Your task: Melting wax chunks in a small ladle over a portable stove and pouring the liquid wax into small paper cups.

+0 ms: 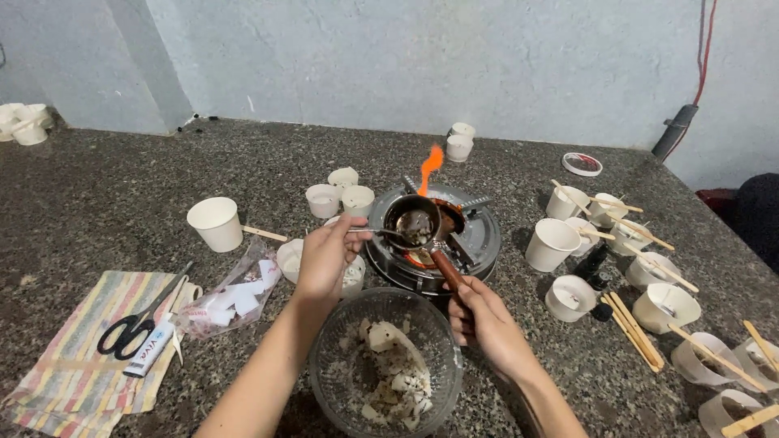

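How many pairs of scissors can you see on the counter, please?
1. The black-handled scissors lie on the striped cloth at the near left, beside a white tube. The arms and bowl might hide others.

Scissors [127,331] on striped cloth [73,365]

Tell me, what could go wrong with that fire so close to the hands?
The orange flame licks up beside the small pot, close to the left hand holding a spoon in it; fingers might get burned. The right hand holds the pot only by its handle; it could tip and spill hot contents.
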